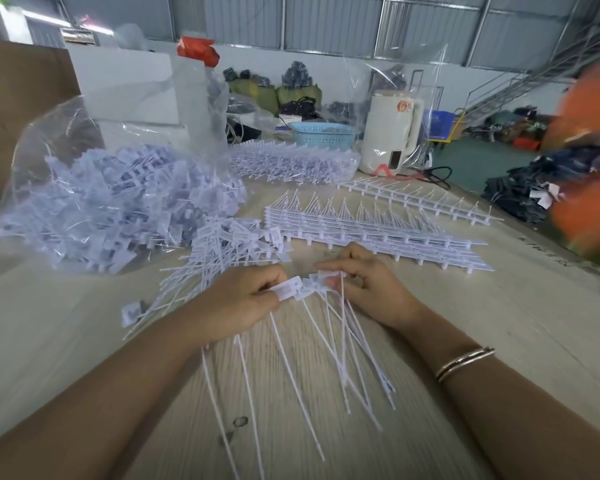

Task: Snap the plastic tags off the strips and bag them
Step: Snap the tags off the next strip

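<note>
Here we see 2 hands at the table's (430, 341) near edge. Our left hand (236, 306) pinches a white tag (289, 289); our right hand (368, 285) grips a bunch of tags (321, 282), tails trailing toward us.

The tags (289, 289) at mid-frame are white matt plastic, as are the strips (378, 233) above them. The table (465, 306) looks like pale wood-grain laminate, though blurred. The bag (84, 168) at upper left is clear glossy film. The bracelet (465, 363) at lower right is shiny metal.
</note>
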Tool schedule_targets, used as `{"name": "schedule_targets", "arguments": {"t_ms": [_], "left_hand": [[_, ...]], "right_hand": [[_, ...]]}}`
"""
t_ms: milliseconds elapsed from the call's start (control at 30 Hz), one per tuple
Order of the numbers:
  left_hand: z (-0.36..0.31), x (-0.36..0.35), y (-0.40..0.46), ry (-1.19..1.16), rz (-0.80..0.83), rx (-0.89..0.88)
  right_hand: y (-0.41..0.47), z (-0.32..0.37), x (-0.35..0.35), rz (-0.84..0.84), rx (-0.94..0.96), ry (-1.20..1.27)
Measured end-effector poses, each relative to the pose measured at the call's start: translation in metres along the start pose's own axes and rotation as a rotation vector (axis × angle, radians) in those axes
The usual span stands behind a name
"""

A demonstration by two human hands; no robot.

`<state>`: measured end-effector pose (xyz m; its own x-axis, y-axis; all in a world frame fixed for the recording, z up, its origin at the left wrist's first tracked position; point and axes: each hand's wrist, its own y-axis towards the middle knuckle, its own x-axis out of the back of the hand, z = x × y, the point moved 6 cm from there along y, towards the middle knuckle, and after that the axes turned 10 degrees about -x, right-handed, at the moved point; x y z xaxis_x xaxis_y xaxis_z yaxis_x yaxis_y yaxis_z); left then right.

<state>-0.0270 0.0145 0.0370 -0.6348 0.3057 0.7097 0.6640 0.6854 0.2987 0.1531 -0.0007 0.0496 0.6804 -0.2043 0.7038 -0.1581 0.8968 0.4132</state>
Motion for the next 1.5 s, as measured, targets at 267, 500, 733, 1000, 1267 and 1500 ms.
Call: {"name": "schedule_targets", "arguments": {"t_ms": [267, 500, 733, 1000, 1267, 1500], "left_hand": [[-0.008, 0.005, -0.001, 0.164, -0.001, -0.058], [-0.013, 0.000, 0.000, -0.083, -0.076, -0.088], [-0.005, 0.006, -0.001, 0.109, -0.064, -0.028], [-0.015, 0.006, -0.002, -0.033, -0.080, -0.070], [-0.023, 0.008, -0.002, 0.082, -0.075, -0.163], [-0.019, 0.009, -0.006, 0.025, -0.044, -0.147]], "right_hand": [[-0.001, 0.003, 0.005, -0.092, 0.041, 0.075], [-0.011, 0.046, -0.013, -0.183, 0.459, -0.431], [-0.015, 0.043, 0.011, -0.396, 0.403, -0.397], [-0.014, 0.049, 0.007, -0.357, 0.407, -0.418], [-0.004, 0.037, 0.000, -0.198, 0.212, -0.090], [-0.001, -0.012, 0.024, -0.282, -0.145, 0.380]]}}
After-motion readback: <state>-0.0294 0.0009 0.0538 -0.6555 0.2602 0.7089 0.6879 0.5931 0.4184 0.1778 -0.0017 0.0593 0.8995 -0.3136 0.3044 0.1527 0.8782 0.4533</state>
